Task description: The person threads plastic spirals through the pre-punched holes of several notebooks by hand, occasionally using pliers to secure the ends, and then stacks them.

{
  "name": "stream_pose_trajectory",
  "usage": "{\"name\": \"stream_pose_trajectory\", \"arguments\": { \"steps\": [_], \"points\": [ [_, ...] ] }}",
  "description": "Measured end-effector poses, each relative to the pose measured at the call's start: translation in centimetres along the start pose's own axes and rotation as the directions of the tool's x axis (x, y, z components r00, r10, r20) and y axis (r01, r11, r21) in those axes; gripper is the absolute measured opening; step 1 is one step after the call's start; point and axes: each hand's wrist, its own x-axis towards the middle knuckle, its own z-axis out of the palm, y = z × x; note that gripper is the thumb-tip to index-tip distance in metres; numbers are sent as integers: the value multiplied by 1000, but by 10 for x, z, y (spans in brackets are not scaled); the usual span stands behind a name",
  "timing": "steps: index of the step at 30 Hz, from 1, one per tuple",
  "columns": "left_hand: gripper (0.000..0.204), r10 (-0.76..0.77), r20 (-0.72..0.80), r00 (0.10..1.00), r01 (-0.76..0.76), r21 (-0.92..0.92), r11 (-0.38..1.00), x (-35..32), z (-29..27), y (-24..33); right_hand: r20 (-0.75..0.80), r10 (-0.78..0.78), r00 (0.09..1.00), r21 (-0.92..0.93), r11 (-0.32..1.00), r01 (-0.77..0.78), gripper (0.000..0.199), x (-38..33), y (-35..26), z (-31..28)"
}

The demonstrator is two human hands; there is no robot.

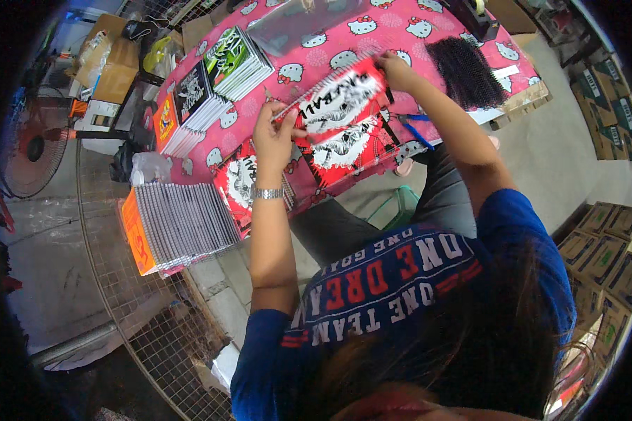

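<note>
Hands: left hand [275,133] and right hand [398,72] grip a red booklet [340,104], upper centre
Surface: pink patterned cloth [372,43], black coils [465,74] upper right
Room: fan [36,146] at far left, cartons [602,249] at right edge

I hold a red notebook [340,102] by its two ends, my left hand [272,133] at one and my right hand [398,72] at the other. Its face carries a big white patch with black lettering, smeared by blur. It slants, its right end farther from me, with a blurred ridged line along its far edge. From here it partly covers a matching red cover [347,151]; I can't tell whether they touch.
</note>
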Motion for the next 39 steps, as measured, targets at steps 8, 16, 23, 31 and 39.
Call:
{"name": "stream_pose_trajectory", "arguments": {
  "steps": [8, 16, 23, 31, 39],
  "points": [
    [31, 48, -287, 957, 15, 213, 977, -34, 4, -12, -152, 153, 977, -112, 979, -170, 68, -153, -75, -8],
    [32, -78, -369, 926, 138, 138, 981, -30, 4, -6, -6, 63, 998, -285, 956, -62, 85, -124, -67, -22],
    [22, 38, -346, 938, 20, 161, 987, -35, 15, -11, -91, 272, 958, 15, 962, -272, 100, -111, -41, -5],
    [32, 240, -409, 880, -176, 187, 966, -39, 23, -6, -83, 63, 995, -155, 985, -75, 73, -184, -51, -8],
    [22, 166, -421, 892, -128, 119, 985, -45, 27, -3, -260, -134, 956, 445, 862, 242, 61, -129, -185, -74]
  ]
}}
